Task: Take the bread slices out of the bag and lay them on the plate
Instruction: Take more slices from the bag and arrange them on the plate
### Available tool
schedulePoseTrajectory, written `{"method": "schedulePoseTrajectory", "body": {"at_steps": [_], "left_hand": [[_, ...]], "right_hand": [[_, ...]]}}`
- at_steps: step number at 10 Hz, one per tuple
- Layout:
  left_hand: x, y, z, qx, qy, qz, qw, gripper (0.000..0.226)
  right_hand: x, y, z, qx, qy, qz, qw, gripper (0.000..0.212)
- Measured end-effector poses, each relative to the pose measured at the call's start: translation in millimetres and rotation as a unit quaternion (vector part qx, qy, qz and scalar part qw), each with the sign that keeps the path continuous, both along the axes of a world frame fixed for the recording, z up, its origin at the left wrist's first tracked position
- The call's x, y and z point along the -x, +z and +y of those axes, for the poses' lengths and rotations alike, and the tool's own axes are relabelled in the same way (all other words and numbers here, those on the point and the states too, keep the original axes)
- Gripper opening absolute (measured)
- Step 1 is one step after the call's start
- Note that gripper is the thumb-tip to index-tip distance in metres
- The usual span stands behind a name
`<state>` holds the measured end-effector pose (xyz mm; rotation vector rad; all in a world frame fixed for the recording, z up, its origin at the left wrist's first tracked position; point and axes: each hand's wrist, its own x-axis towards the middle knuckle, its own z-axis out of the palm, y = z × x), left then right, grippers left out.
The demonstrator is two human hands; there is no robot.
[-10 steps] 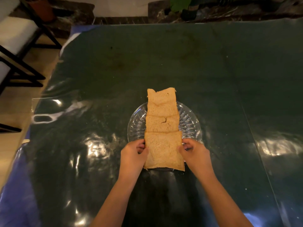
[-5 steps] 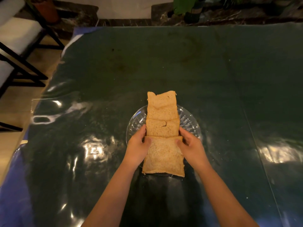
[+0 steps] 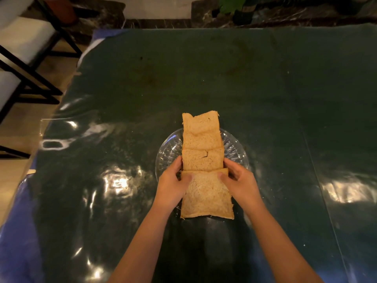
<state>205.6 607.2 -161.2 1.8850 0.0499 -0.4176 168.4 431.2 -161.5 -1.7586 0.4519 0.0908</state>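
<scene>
Several brown bread slices lie in an overlapping row (image 3: pixel 201 139) across a clear glass plate (image 3: pixel 234 152), running away from me and sticking out past its far rim. The nearest slice (image 3: pixel 206 196) overhangs the plate's near edge. My left hand (image 3: pixel 173 184) holds this slice at its far left corner, thumb on top. My right hand (image 3: pixel 239 180) holds its far right corner the same way. No bag is in view.
The plate sits on a dark green glossy table cover (image 3: pixel 204 78) with bright light reflections. A chair with black legs (image 3: pixel 26 64) stands off the table's left side. Potted plants (image 3: pixel 234 7) stand beyond the far edge.
Both hands have slid forward from the slice's sides to its far corners, thumbs now on top. The nearest slice has shifted slightly toward me.
</scene>
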Motion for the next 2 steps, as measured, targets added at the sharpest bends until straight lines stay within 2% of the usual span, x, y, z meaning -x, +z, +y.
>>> {"method": "schedulePoseTrajectory", "body": {"at_steps": [2], "left_hand": [[1.9,5.2,5.5,-0.01,0.019,0.0,1.0,0.058]], "right_hand": [[1.6,2.9,-4.5,0.025,0.0,-0.005,1.0,0.042]]}}
